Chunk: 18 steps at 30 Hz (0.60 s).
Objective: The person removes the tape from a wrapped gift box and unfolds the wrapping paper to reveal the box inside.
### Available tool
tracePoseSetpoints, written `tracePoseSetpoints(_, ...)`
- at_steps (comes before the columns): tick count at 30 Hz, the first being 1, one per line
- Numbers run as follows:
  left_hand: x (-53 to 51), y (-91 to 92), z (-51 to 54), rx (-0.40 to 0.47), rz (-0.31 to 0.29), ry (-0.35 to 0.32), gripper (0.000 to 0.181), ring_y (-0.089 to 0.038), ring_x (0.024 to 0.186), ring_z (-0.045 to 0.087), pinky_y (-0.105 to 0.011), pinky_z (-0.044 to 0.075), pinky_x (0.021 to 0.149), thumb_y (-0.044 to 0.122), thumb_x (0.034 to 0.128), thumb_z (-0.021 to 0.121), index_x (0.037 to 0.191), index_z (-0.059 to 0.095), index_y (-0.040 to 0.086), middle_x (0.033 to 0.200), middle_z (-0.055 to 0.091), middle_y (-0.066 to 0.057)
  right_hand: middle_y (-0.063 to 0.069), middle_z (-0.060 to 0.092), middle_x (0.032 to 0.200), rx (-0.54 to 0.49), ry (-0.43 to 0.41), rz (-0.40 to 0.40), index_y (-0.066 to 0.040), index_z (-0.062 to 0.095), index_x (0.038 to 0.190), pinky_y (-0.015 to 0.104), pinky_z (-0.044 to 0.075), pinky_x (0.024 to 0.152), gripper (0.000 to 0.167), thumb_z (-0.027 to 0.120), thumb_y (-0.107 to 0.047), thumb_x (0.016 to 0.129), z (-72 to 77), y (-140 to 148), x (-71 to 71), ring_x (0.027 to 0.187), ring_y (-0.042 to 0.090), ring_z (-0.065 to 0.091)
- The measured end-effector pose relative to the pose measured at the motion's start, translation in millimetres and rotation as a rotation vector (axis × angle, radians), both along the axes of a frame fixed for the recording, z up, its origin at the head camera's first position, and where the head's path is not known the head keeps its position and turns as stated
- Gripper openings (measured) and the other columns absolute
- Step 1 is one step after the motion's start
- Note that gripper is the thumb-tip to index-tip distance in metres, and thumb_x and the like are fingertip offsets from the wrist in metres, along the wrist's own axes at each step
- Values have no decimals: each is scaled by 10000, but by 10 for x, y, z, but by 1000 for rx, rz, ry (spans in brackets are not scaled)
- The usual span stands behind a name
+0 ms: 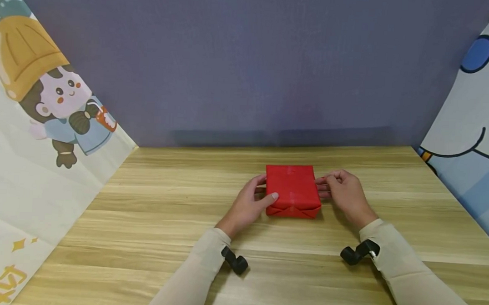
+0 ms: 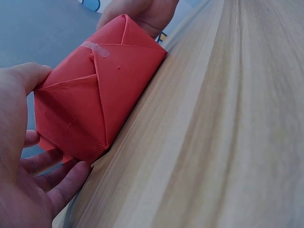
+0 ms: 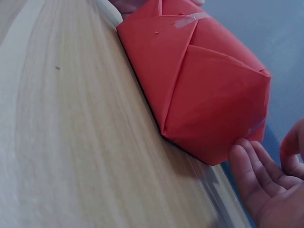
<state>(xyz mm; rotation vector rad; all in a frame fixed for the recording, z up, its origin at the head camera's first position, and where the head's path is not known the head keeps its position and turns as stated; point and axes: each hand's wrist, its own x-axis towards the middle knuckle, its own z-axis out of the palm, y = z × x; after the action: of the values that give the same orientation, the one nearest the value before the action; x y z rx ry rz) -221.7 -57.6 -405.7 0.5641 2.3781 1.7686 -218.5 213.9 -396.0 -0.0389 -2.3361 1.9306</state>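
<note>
A box wrapped in red paper (image 1: pixel 293 187) lies on the wooden table, its folded end facing the person. The left hand (image 1: pixel 248 205) holds its left side, thumb on the top edge and fingers along the side. In the left wrist view the left hand (image 2: pixel 28 156) has its fingers at the lower edge of the red box (image 2: pixel 102 90). At the right side, the right hand (image 1: pixel 347 195) touches the box with extended fingertips, thumb and index finger bent together. The right wrist view shows the right hand's fingers (image 3: pixel 256 171) against the red box (image 3: pixel 209 95); clear tape crosses its folds.
The wooden table (image 1: pixel 164 212) meets a grey-blue panel (image 1: pixel 248 70) behind the box. Cartoon-printed sheets stand at the left (image 1: pixel 6 160) and right (image 1: pixel 474 135). A small black device is on each wrist.
</note>
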Motion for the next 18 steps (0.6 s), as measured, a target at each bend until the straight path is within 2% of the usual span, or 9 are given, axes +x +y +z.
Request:
tracePoseSetpoints(5,-10,8,-9,4,-3,4,666,-197,1190,578,-355,488,994,343,952,696,1519,403,157,1371,538,-7,227,689,1116,-25,-5,3,115,512,1155,349,596,764,280,399,-117,1046,5,7,1,828,94,708)
tracePoseSetpoints(12,-13,1,-12,0,-4,6,666,-173,1191,572,-342,483,995,350,952,696,1521,400,171,1374,534,20,52,716,966,-74,-7,5,108,513,1104,329,596,755,231,404,-81,1029,-11,15,-20,811,95,708)
tracePoseSetpoints(18,-10,6,-19,0,-8,6,671,-168,1203,562,-343,477,1003,356,956,690,1528,391,171,1381,528,33,39,703,978,-97,-28,29,110,504,1114,319,593,767,235,392,-82,1038,-24,47,-24,826,92,703)
